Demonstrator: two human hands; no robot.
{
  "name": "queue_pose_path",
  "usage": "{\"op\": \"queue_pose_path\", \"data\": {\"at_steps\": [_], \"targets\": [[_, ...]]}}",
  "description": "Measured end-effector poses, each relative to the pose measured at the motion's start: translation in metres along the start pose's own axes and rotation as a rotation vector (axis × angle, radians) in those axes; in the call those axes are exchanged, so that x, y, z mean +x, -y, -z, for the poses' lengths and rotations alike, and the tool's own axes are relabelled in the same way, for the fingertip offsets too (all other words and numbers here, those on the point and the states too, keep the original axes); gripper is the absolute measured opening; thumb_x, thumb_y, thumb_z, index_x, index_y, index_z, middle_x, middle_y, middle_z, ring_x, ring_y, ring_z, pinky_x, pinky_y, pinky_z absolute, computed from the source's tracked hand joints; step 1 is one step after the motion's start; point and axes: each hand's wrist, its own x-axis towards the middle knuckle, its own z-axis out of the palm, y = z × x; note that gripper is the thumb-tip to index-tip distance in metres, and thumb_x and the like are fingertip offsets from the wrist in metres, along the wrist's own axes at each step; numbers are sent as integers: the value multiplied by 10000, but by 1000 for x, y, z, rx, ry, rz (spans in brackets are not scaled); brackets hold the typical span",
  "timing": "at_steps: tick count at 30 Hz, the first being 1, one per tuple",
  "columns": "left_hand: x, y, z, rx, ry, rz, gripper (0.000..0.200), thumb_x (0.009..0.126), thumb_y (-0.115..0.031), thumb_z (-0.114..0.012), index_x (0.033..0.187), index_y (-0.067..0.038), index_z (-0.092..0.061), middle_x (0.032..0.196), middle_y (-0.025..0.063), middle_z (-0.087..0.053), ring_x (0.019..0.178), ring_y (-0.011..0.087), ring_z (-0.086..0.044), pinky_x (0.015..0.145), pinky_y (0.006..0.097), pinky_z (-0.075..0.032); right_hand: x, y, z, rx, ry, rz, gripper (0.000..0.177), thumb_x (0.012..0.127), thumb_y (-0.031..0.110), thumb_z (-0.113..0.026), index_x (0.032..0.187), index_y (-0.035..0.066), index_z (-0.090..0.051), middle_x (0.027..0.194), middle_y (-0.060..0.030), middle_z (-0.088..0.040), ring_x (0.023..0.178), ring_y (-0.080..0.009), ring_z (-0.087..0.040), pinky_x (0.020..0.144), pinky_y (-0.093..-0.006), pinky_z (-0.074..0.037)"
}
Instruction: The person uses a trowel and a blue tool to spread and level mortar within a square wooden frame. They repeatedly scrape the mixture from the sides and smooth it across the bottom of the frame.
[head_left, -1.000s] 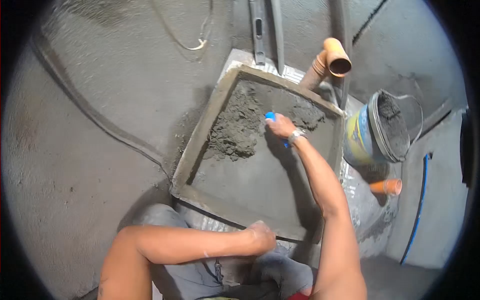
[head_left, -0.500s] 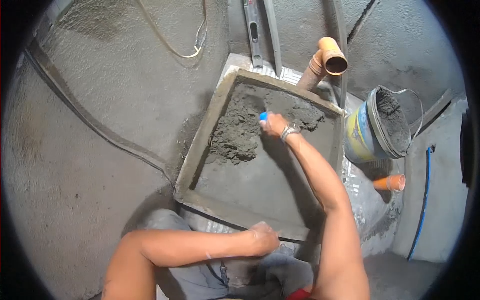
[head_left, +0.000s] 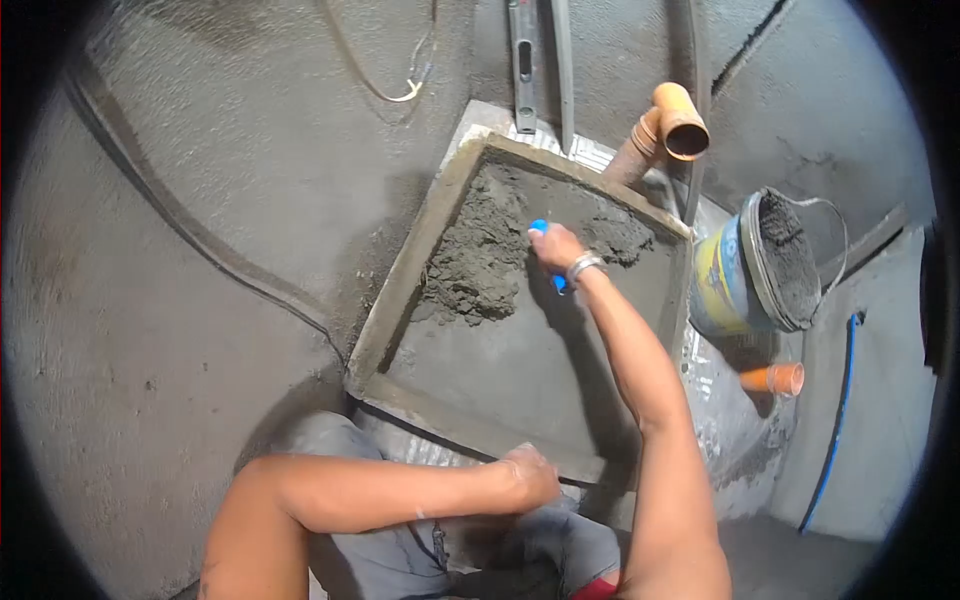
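My right hand, with a watch at the wrist, is wrapped round the blue handle of a trowel. The trowel's blade is hard to make out against the grey. Under and left of that hand lies a rough heap of wet mortar, with another clump to its right. The mortar sits inside a shallow rectangular tray with raised edges. Closed into a fist, my left hand rests near the tray's front edge, above my knees; I see nothing in it.
A bucket of mortar stands tilted at the right. Behind the tray are a spirit level and an orange pipe elbow. A short orange pipe sticks out below the bucket. Cable runs along the left wall.
The right hand has turned slightly, so the lower end of the trowel's blue handle now shows. The left hand stays in place. The whole view has shifted a little.
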Motion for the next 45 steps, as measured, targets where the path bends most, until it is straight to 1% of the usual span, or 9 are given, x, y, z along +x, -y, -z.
{"op": "queue_pose_path", "data": {"at_steps": [7, 11, 17, 22, 29, 32, 35, 37, 45], "targets": [[-13, -1, 19, -12, -33, -33, 168, 771, -108, -603, 883, -48, -711, 945, 120, -696, 894, 263, -670, 738, 374, -513, -79, 67, 72, 810, 383, -846, 363, 926, 403, -457, 784, 69, -464, 571, -53, -491, 404, -158, -494, 346, -329, -447], [-1, -5, 5, -10, -68, -30, 163, 775, -107, -601, 882, -57, -713, 927, 112, -697, 882, 261, -671, 732, 376, -512, -36, 63, 61, 838, 363, -747, 369, 921, 397, -467, 743, 74, -459, 553, -48, -484, 411, -159, -500, 339, -335, -446], [-10, -6, 9, 48, -44, -3, 170, 780, -111, -597, 890, -50, -712, 940, 116, -695, 888, 271, -670, 729, 371, -517, -18, 25, 31, 9, 213, -98, 452, 873, 405, -469, 832, -26, -599, 810, -256, -647, 745, -407, -648, 694, -489, -511], [-12, -3, 10, 25, -82, -19, 185, 794, -123, -590, 912, -41, -706, 951, 122, -691, 889, 276, -667, 724, 372, -512, -115, 72, 63, 845, 359, -877, 319, 932, 414, -461, 1005, 104, -451, 596, -44, -492, 421, -165, -498, 354, -335, -445], [-4, -4, 2, 27, -62, -25, 195, 793, -128, -596, 931, -42, -703, 946, 115, -691, 898, 263, -664, 733, 376, -496, -62, 72, 60, 690, 268, -809, 401, 911, 427, -461, 763, 55, -474, 594, -80, -525, 420, -207, -539, 354, -370, -455], [2, -7, -1, 40, -31, -18, 193, 792, -127, -595, 927, -43, -703, 948, 116, -690, 900, 260, -664, 745, 372, -492, -62, -30, 7, -260, -80, 61, 402, 915, 418, -452, 783, 40, -480, 595, -85, -527, 429, -207, -552, 359, -358, -462], [-8, -11, 1, 38, 7, -8, 187, 788, -124, -595, 916, -44, -705, 950, 118, -690, 899, 258, -665, 747, 368, -493, -87, 63, 80, 416, 463, -504, 392, 920, 417, -455, 791, 47, -473, 632, -82, -544, 453, -189, -554, 371, -357, -472], [-6, -9, -5, 38, -70, 12, 181, 785, -121, -595, 906, -46, -707, 950, 117, -691, 894, 256, -666, 744, 364, -495, -108, 78, 80, 843, 427, -881, 346, 925, 399, -462, 805, 74, -460, 612, -47, -509, 444, -166, -512, 362, -350, -461], [-14, -4, 18, 51, -90, 12, 180, 793, -125, -599, 917, -50, -703, 959, 115, -689, 914, 256, -664, 745, 359, -502, -42, 54, 64, 662, 351, -761, 414, 905, 422, -461, 788, 25, -491, 624, -96, -548, 458, -212, -558, 366, -384, -461]]}}
